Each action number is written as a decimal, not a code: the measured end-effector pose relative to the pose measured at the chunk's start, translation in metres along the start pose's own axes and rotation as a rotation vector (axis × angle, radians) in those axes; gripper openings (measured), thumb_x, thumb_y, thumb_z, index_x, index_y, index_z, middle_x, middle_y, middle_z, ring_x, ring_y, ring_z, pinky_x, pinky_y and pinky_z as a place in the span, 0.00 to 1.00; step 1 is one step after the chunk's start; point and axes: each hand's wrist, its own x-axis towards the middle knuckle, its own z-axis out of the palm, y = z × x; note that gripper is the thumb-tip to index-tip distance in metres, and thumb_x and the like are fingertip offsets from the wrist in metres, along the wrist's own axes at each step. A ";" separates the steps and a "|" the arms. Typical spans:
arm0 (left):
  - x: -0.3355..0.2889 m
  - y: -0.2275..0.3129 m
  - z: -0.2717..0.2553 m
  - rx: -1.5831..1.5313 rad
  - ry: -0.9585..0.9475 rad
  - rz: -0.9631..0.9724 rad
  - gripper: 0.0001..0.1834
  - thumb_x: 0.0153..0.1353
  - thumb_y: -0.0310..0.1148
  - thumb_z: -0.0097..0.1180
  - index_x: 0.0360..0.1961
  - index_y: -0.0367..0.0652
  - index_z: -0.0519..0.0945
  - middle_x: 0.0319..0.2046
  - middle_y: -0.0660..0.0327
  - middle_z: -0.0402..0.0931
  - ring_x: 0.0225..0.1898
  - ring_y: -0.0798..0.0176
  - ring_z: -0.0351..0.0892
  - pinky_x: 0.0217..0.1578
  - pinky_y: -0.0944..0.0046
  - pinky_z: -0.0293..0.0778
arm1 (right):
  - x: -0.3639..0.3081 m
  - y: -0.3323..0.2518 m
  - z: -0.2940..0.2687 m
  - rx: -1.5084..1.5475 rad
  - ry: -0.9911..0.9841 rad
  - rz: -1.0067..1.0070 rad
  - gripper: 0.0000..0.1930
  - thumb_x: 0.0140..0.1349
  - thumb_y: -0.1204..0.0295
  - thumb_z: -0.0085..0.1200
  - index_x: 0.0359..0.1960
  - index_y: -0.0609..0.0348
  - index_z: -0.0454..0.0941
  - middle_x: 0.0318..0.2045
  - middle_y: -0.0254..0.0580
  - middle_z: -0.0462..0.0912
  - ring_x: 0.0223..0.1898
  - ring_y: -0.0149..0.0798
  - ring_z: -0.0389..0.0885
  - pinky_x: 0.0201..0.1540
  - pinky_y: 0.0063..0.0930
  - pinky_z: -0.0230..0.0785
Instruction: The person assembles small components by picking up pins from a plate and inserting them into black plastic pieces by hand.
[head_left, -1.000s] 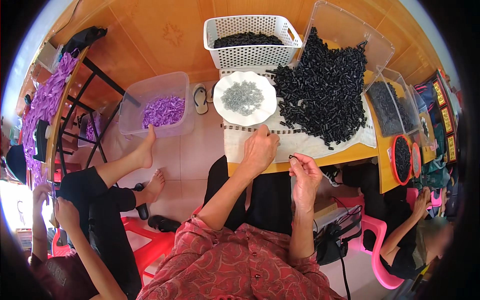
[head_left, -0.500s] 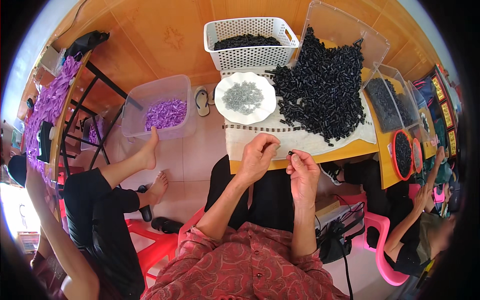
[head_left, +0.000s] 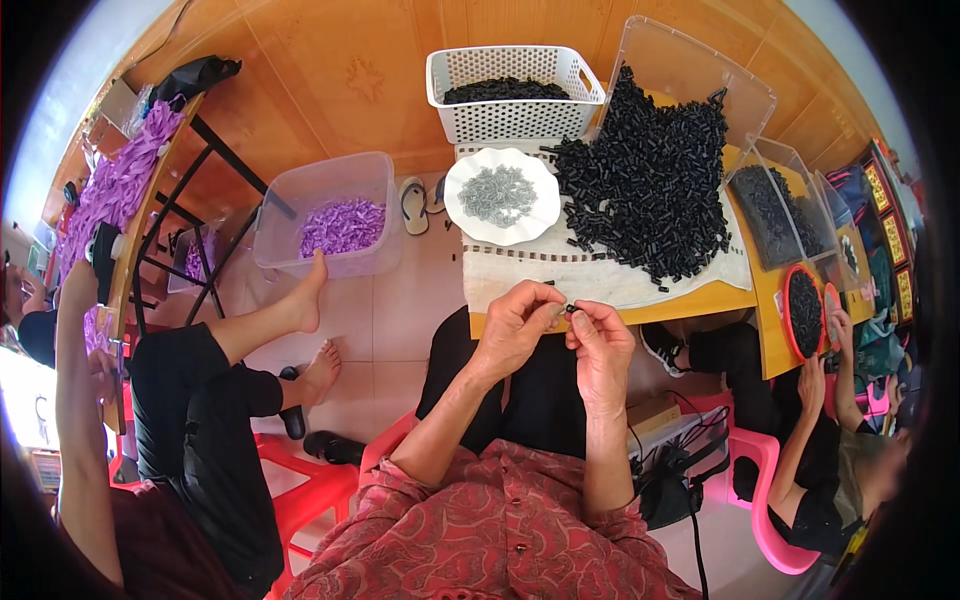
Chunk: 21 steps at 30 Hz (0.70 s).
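Over the table's front edge, my left hand (head_left: 518,328) and my right hand (head_left: 604,350) meet at the fingertips. My right thumb and fingers pinch a small black tube-like piece (head_left: 571,309). My left thumb and forefinger are pressed together at its end; whatever they hold is too small to make out. Beyond my hands stands a white scalloped plate (head_left: 466,222) with many small clear pieces (head_left: 498,195) on it. To its right spreads a large heap of black tube-like pieces (head_left: 650,180), lying on a pale cloth (head_left: 500,283).
Behind the plate is a white perforated basket (head_left: 500,124) of black pieces. A clear tub (head_left: 335,262) with purple pieces stands on the floor at left. Co-workers sit on both sides; at right are clear boxes (head_left: 785,210) and a red-rimmed tray (head_left: 804,310).
My left hand has moved right and slightly down, bringing its fingertips to the black piece in my right hand. At right, a co-worker's hands have shifted toward the trays. The view has tilted slightly.
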 end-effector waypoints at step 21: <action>-0.017 0.015 0.002 -0.034 0.010 0.017 0.04 0.65 0.24 0.51 0.39 0.38 0.76 0.29 0.67 0.75 0.29 0.77 0.72 0.33 0.75 0.72 | -0.013 -0.007 0.004 -0.016 -0.035 -0.010 0.10 0.60 0.78 0.57 0.43 0.67 0.78 0.31 0.37 0.81 0.27 0.25 0.74 0.32 0.17 0.68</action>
